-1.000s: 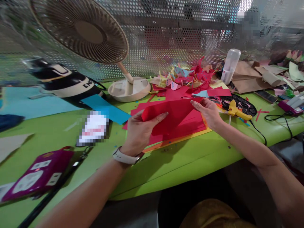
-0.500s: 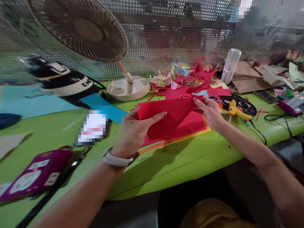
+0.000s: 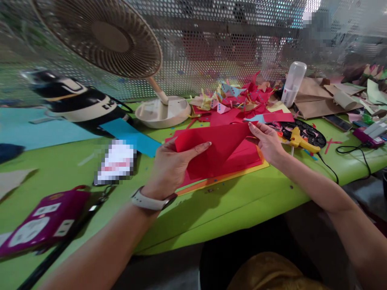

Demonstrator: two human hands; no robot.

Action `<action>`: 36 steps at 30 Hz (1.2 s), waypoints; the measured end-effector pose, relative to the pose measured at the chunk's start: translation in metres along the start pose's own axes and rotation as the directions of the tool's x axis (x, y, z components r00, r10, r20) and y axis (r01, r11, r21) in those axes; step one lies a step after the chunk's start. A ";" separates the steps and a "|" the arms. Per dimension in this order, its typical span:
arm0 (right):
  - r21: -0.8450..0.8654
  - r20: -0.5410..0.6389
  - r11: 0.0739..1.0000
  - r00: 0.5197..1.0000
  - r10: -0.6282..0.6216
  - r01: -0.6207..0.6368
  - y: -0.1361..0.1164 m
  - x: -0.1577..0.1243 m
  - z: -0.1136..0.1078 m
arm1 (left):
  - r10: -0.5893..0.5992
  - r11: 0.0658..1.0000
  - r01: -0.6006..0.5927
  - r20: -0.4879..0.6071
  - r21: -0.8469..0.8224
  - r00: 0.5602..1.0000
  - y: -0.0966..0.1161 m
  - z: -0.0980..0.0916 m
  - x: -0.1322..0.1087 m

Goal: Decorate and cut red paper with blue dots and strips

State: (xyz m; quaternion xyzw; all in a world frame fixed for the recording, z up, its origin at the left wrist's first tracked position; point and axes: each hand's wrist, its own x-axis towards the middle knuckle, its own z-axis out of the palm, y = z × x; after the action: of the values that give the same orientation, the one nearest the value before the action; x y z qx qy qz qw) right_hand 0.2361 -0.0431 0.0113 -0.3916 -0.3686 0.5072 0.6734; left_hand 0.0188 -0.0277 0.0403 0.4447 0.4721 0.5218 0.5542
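A folded sheet of red paper (image 3: 220,141) is held up between both hands, above the table. My left hand (image 3: 172,167) grips its left end, thumb lying across the front face and fingers hidden behind. At the upper right corner, my right hand (image 3: 267,141) pinches the paper between thumb and fingers. Below it lies a stack of red sheets (image 3: 242,159), with orange and yellow paper (image 3: 260,166) showing along the near edge. A strip of blue paper (image 3: 133,137) rests just left of my left hand.
A fan (image 3: 163,110) and a black bottle (image 3: 81,100) stand at the back left. Behind the stack is a heap of cut paper pieces (image 3: 238,96). A yellow glue gun (image 3: 299,141) with its cord lies at right. The purple case (image 3: 45,221) is at front left.
Both hands keep their hold on the red paper, which has barely moved. The view has shifted very slightly.
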 end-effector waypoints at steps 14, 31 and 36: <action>0.057 -0.003 0.998 1.000 -0.020 0.020 0.000 0.000 -0.001 | 0.012 1.000 -0.012 0.021 -0.003 1.000 0.000 0.000 0.000; 0.048 -0.020 0.999 1.000 -0.024 0.025 0.003 0.003 -0.007 | -0.004 1.000 0.004 0.003 -0.021 1.000 0.000 -0.001 0.000; 0.036 -0.032 0.999 0.999 -0.017 0.018 0.004 0.004 -0.007 | -0.008 1.000 0.008 -0.006 -0.029 1.000 0.000 0.001 -0.002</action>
State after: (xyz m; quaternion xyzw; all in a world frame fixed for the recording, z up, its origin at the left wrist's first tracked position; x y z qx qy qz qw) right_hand 0.2416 -0.0393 0.0056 -0.3839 -0.3522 0.5018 0.6905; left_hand 0.0193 -0.0293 0.0409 0.4334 0.4679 0.5276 0.5611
